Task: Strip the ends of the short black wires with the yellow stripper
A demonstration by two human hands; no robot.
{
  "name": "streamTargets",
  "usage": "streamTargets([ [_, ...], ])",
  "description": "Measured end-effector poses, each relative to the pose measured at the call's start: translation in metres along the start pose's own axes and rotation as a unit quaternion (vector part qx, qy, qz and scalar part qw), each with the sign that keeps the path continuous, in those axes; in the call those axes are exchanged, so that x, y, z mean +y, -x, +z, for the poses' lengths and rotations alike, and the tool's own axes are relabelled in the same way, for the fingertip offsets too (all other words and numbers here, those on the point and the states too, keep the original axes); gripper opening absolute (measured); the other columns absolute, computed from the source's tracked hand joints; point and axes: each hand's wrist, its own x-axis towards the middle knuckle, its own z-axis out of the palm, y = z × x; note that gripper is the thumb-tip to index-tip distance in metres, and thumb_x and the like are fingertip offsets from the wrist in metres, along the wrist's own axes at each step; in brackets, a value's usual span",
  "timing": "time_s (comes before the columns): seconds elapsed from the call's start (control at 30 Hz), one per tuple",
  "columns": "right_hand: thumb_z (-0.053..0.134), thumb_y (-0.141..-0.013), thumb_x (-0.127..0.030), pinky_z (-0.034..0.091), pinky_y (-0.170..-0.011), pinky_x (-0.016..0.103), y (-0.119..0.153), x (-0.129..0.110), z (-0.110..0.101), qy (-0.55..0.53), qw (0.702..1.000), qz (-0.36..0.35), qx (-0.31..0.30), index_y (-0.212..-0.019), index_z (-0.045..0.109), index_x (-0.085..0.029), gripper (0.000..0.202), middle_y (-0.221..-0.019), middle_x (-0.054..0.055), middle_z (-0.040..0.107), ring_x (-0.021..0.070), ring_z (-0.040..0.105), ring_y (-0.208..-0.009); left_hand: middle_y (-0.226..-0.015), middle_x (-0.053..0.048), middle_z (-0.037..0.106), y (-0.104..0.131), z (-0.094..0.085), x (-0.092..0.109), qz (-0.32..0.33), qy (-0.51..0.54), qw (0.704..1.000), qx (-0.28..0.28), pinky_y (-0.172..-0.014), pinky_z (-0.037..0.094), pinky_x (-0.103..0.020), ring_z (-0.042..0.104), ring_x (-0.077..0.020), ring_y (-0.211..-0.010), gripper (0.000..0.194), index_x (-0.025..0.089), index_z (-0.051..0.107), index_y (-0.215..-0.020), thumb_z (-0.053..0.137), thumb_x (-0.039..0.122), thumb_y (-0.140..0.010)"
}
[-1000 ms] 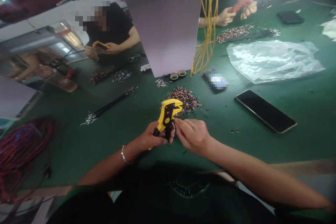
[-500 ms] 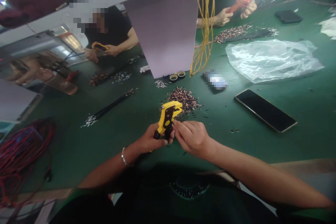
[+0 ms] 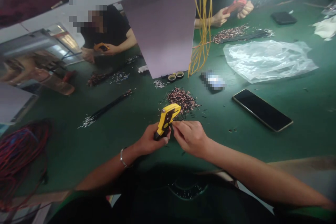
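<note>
My left hand [image 3: 153, 138] is wrapped round the handles of a yellow and black wire stripper [image 3: 167, 120], its jaws tilted up and to the right. Close at its right side, my right hand [image 3: 191, 136] is closed in a pinch beside the tool; whatever lies between the fingertips is too small to make out. Just beyond the tool is a pile of short copper and black wire bits [image 3: 182, 98]. To the left lies a bundle of black wires [image 3: 107, 106] with silvery ends.
A phone [image 3: 262, 109] and a plastic bag [image 3: 270, 61] lie at right. Tape rolls [image 3: 175, 76] sit by an upright panel [image 3: 162, 31] with yellow wires [image 3: 201, 24] hanging beside it. Red cables [image 3: 23, 157] lie left. Two people work across the table.
The stripper's handles look squeezed closer together in my left hand, and its head has tilted slightly to the right. The whole view has shifted a little.
</note>
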Motion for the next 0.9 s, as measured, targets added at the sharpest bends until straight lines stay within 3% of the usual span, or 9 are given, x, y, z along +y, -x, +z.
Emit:
streamTargets([
  [0.2, 0.049, -0.092, -0.013, 0.05, -0.056, 0.025, 0.003, 0.002, 0.005, -0.066, 0.993, 0.093, 0.019, -0.086, 0.066, -0.015, 0.018, -0.066, 0.004, 0.071, 0.0142, 0.065, -0.054, -0.058, 0.003, 0.055, 0.003, 0.003, -0.012, -0.066, 0.039, 0.996, 0.04, -0.05, 0.045, -0.022, 0.051, -0.0084, -0.047, 0.02, 0.014, 0.056, -0.085, 0.07, 0.028, -0.08],
  [0.33, 0.054, -0.089, -0.015, 0.05, -0.055, 0.023, 0.001, 0.003, 0.004, -0.112, 0.98, 0.166, 0.009, -0.083, 0.069, -0.016, 0.017, -0.064, 0.002, 0.07, 0.0121, 0.062, -0.053, -0.054, 0.005, 0.055, 0.003, 0.001, -0.017, -0.08, 0.12, 0.988, 0.052, -0.044, 0.044, -0.021, 0.05, -0.0081, -0.041, 0.021, 0.014, 0.056, -0.087, 0.071, 0.027, -0.081],
  [0.57, 0.06, -0.082, -0.021, 0.047, -0.049, 0.023, -0.003, 0.015, 0.002, -0.244, 0.92, 0.306, -0.007, -0.078, 0.073, -0.018, 0.013, -0.057, -0.002, 0.065, 0.0108, 0.057, -0.048, -0.065, -0.001, 0.062, -0.002, -0.003, -0.014, -0.1, 0.256, 0.961, 0.035, -0.05, 0.05, -0.029, 0.056, -0.0121, -0.049, 0.027, 0.011, 0.06, -0.089, 0.077, 0.02, -0.07],
  [0.73, 0.061, -0.082, -0.023, 0.045, -0.048, 0.023, -0.002, 0.017, 0.002, -0.256, 0.914, 0.313, -0.01, -0.075, 0.074, -0.019, 0.015, -0.054, -0.002, 0.064, 0.011, 0.056, -0.048, -0.073, -0.004, 0.064, -0.003, -0.005, -0.017, -0.085, 0.271, 0.959, 0.005, -0.056, 0.052, -0.031, 0.059, -0.0143, -0.057, 0.036, 0.01, 0.061, -0.097, 0.079, 0.019, -0.067],
  [0.9, 0.06, -0.083, -0.023, 0.044, -0.048, 0.023, -0.002, 0.013, 0.001, -0.222, 0.933, 0.284, -0.009, -0.074, 0.075, -0.019, 0.018, -0.054, -0.003, 0.064, 0.0106, 0.054, -0.047, -0.075, -0.003, 0.063, 0.001, -0.006, -0.017, -0.081, 0.171, 0.981, 0.04, -0.057, 0.051, -0.028, 0.058, -0.0118, -0.057, 0.032, 0.011, 0.059, -0.095, 0.078, 0.025, -0.074],
])
